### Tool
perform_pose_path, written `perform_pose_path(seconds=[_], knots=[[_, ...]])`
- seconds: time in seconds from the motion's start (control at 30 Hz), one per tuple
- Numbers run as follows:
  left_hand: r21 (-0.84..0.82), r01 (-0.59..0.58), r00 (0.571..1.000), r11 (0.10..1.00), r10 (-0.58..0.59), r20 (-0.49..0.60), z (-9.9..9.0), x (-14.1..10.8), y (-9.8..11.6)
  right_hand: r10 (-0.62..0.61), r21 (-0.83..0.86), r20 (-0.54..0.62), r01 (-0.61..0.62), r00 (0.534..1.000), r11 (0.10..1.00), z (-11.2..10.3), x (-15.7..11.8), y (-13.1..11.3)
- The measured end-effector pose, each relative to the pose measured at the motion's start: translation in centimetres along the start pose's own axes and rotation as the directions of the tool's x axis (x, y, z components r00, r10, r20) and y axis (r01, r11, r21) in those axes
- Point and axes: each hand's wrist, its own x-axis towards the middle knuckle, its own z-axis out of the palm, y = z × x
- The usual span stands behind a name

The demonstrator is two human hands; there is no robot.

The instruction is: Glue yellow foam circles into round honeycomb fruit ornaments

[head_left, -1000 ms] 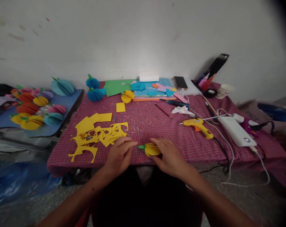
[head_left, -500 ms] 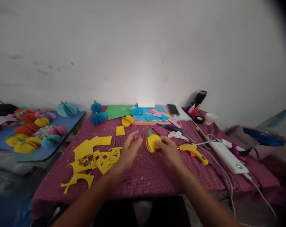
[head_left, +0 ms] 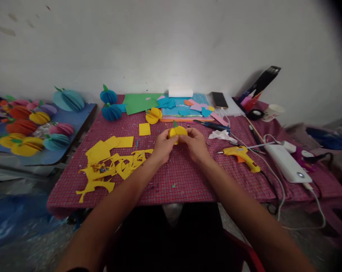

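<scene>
Between my two hands is a small yellow paper pumpkin [head_left: 177, 131] with layered round leaves and a green leaf tip on top. My left hand [head_left: 163, 145] grips its left side, the thumb against the front. From the right, my right hand [head_left: 197, 142] presses its thumb and fingers on the other side. Part of the pumpkin is hidden by the fingers. Behind it on the cloth stands another yellow paper pumpkin [head_left: 153, 115], with a yellow square [head_left: 144, 129] beside it. A yellow glue gun [head_left: 241, 155] lies to the right of my right hand.
Yellow paper scraps [head_left: 122, 166] spread over the left of the checked tablecloth [head_left: 185, 177]. Blue paper pumpkins [head_left: 111, 112] stand at the back left. A white power bank [head_left: 287, 162] with cables lies right. Finished coloured pumpkins [head_left: 26, 146] crowd a blue side table [head_left: 74, 124].
My left hand, open and apart before, has come to the yellow pumpkin and now holds it too. The pumpkin has moved slightly left between both hands. The camera view has tilted down.
</scene>
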Motion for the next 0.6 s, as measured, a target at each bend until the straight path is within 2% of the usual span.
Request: perform_pose_path(seconds=[0.13,0.23,0.37,0.5,0.6], knots=[[-0.044,-0.006,0.999,0.999,0.005,-0.032,-0.9,0.5,-0.6,-0.044,0.054,0.138,0.037,0.989,0.998,0.0,-0.3,0.0],[-0.027,-0.024,0.999,0.999,0.023,-0.032,-1.3,0.5,-0.5,-0.045,0.064,0.136,0.036,0.99,0.997,-0.2,-0.8,0.0],[0.105,-0.039,0.999,0.994,0.042,-0.026,-1.5,0.0,0.4,-0.056,0.021,0.137,0.054,0.989,0.998,-0.6,-1.1,-0.2],[0.232,-0.175,0.985,0.957,0.167,0.051,-2.2,0.3,1.2,-0.049,0.004,0.191,0.049,0.98,0.999,0.3,0.4,-0.3],[0.296,-0.325,0.946,0.898,0.311,0.095,-2.9,0.7,1.9,-0.094,0.023,0.235,0.091,0.967,0.996,1.2,1.6,-0.3]])
